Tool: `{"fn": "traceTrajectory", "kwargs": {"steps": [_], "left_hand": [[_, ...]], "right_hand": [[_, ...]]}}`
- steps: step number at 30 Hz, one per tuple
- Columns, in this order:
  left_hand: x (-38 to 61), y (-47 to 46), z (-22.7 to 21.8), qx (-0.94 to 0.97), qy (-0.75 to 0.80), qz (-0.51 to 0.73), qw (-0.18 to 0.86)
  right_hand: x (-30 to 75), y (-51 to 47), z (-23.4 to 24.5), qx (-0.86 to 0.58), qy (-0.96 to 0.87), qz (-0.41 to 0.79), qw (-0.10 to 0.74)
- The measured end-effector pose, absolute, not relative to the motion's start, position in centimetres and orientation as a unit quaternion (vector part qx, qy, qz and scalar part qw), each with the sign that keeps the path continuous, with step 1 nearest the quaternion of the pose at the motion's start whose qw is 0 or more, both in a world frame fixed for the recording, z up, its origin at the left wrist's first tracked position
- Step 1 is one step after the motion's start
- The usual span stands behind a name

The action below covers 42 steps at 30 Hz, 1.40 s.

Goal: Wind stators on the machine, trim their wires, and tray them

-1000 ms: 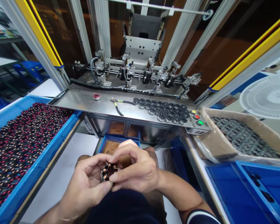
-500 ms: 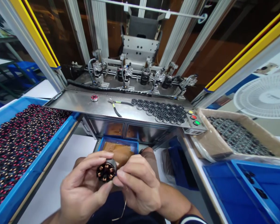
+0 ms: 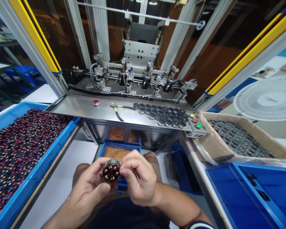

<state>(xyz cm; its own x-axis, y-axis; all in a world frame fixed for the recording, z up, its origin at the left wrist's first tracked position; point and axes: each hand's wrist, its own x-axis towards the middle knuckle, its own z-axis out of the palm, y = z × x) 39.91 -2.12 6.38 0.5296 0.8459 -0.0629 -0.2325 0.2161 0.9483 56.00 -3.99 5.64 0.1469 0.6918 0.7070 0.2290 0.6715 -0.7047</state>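
Holding a wound ring (image 3: 111,170) in the left hand (image 3: 91,184), low before the metal bench (image 3: 81,105), and apparently pinching a fine wire (image 3: 137,179) in the right hand (image 3: 142,181), presumably at a wire-handling step calling next for a gentle pull.

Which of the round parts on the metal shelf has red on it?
The red-topped ring, sitting alone on the metal shelf left of the pliers. The clustered rings to the pliers' right look black and grey instead.
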Motion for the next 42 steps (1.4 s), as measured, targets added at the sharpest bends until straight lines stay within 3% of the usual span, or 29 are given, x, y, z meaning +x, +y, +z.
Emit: {"fn": "traceTrajectory", "kwargs": {"steps": [12,21,26,28,37,40,42], "left_hand": [[39.8,-1.9,5.6,0.418,0.223,0.390,0.789],[40.1,-1.1,5.2,0.425,0.189,0.502,0.729],[40.6,-1.1,5.4,0.462,0.202,0.309,0.807],[40.6,-1.4,5.5,0.452,0.207,0.287,0.819],[40.3,-1.6,5.6,0.412,0.218,0.479,0.744],[40.6,-1.2,5.7,0.381,0.217,0.484,0.758],[40.9,-1.0,5.7,0.381,0.209,0.424,0.795]], "right_hand": [[56.8,-4.4,6.8,-0.399,-0.645,0.146,0.635],[57.1,-4.0,7.4,-0.382,-0.658,0.178,0.624],[57.9,-3.8,7.4,-0.348,-0.718,0.111,0.593],[58.1,-3.9,7.4,-0.351,-0.728,0.087,0.583],[57.8,-4.0,7.9,-0.389,-0.685,0.138,0.600],[58.0,-3.7,7.9,-0.359,-0.708,0.119,0.596],[58.2,-3.7,7.8,-0.345,-0.731,0.101,0.579]]}}
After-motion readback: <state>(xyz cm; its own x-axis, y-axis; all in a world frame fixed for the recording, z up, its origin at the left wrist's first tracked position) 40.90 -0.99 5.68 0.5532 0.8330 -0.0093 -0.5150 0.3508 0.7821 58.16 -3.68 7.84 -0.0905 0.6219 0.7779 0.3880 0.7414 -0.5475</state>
